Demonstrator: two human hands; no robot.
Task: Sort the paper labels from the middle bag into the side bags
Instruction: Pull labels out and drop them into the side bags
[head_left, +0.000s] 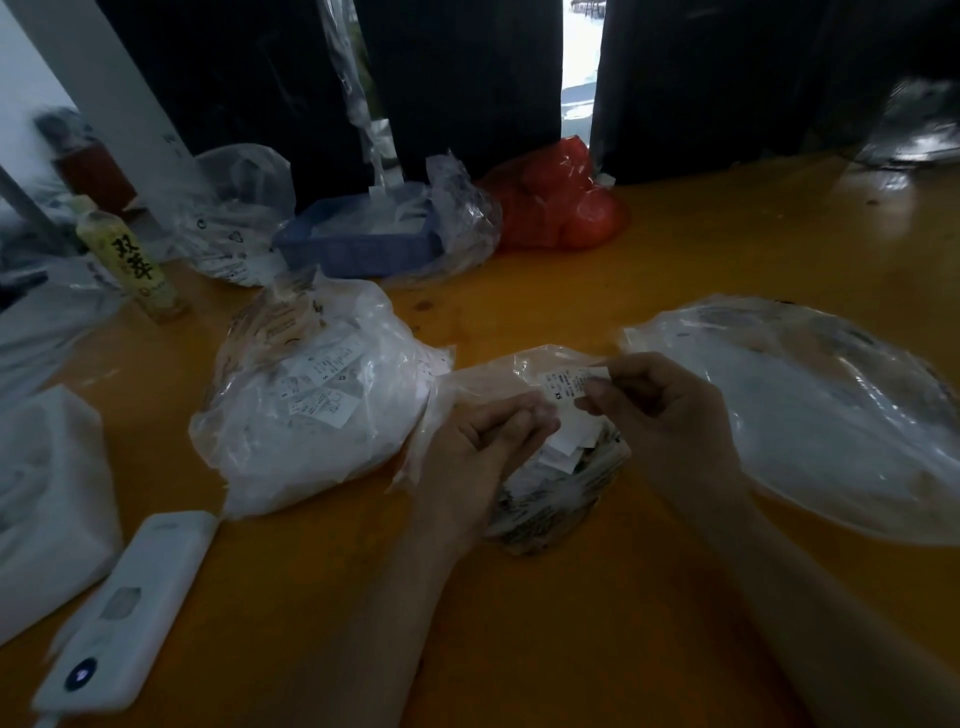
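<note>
Left bag (311, 415), at nine o'clock, already full of labels. Left hand (483, 441) curled over middle bag (550, 499), grip unclear. Right hand (654, 410) pinching XS label (569, 384) above it. Reading step; next, dropping into matching side, perhaps right bag (810, 415) at three o'clock.

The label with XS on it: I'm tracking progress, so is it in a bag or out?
Out. The right hand pinches the label in the air above the middle bag, beside the left hand.
</note>
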